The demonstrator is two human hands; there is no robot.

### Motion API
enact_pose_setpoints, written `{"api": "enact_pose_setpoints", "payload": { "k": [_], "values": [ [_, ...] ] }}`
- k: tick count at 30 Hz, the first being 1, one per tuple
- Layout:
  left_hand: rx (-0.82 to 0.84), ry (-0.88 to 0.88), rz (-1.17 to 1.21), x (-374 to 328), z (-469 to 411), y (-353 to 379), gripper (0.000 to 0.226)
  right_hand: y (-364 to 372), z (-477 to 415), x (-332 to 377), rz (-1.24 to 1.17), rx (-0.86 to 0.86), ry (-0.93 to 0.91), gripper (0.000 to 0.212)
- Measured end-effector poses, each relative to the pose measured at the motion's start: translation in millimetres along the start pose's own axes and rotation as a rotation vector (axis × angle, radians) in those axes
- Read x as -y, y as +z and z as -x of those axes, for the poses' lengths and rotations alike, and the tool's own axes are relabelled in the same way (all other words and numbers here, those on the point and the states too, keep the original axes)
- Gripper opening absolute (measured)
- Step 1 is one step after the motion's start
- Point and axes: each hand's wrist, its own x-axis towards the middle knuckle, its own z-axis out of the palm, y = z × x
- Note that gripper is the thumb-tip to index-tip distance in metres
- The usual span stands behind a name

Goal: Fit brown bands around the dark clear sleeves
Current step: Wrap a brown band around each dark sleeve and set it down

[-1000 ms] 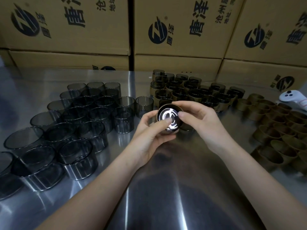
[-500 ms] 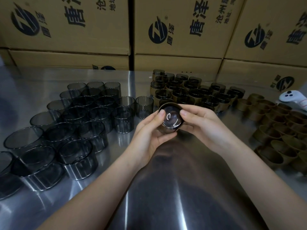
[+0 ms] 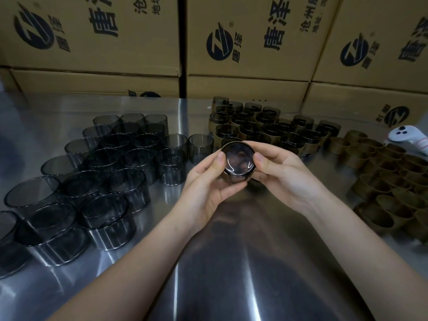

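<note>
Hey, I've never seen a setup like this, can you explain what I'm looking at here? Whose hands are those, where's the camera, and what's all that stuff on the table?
There is no machine here. A person wears a wide-angle camera on the head, so the one picture looks forward and down at their own arms.

The left hand and right hand together hold one dark clear sleeve, its open end facing the camera, thumbs on its rim. A brown band seems to wrap it, but the hands hide most of its side.

On the shiny metal table: bare sleeves stand at the left, finished banded sleeves sit behind the hands, and loose brown bands lie at the right. A white handheld controller rests at the far right. Printed cardboard boxes are stacked behind.
</note>
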Motion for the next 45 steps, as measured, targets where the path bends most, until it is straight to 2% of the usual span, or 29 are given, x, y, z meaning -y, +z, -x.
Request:
{"api": "enact_pose_setpoints", "payload": {
  "k": [6,11,15,19,23,27,31,38,42,45],
  "values": [
    [0.006,-0.004,0.033,0.7,-1.0,0.0,0.051,1.2,0.5,2.2,0.027,-0.045,0.001,0.041],
    [-0.011,-0.054,-0.04,-0.8,-1.0,-1.2,0.053,3.3,2.6,4.3,0.029,-0.046,0.051,0.03],
    [-0.004,-0.07,-0.063,-2.8,-3.1,-3.1,0.047,9.6,1.8,4.0,-0.048,-0.201,0.146,0.034],
    [0.06,-0.113,-0.046,-2.4,-4.0,-3.2,0.053,16.6,2.6,3.0,-0.107,-0.326,0.184,0.04],
    [0.071,-0.108,-0.09,-0.3,-2.4,4.3,0.063,24.1,5.6,2.6,0.012,-0.372,0.207,0.041],
    [0.046,-0.106,-0.143,6.4,1.9,16.2,0.05,33.8,6.9,1.8,0.169,-0.467,0.147,0.037],
    [-0.05,-0.11,-0.266,10.0,3.6,24.6,0.064,40.7,9.3,-0.6,0.194,-0.465,0.118,0.036],
    [-0.214,0.057,-0.347,14.9,6.7,28.2,0.049,50.1,8.0,-11.7,0.233,-0.375,-0.026,0.044],
    [-0.31,0.083,-0.411,15.4,6.6,28.4,0.053,52.6,9.4,-12.3,0.223,-0.349,-0.074,0.045],
    [-0.319,0.097,-0.436,16.2,6.5,28.5,0.057,53.5,10.3,-10.9,0.235,-0.352,-0.081,0.047]
  ]
}}
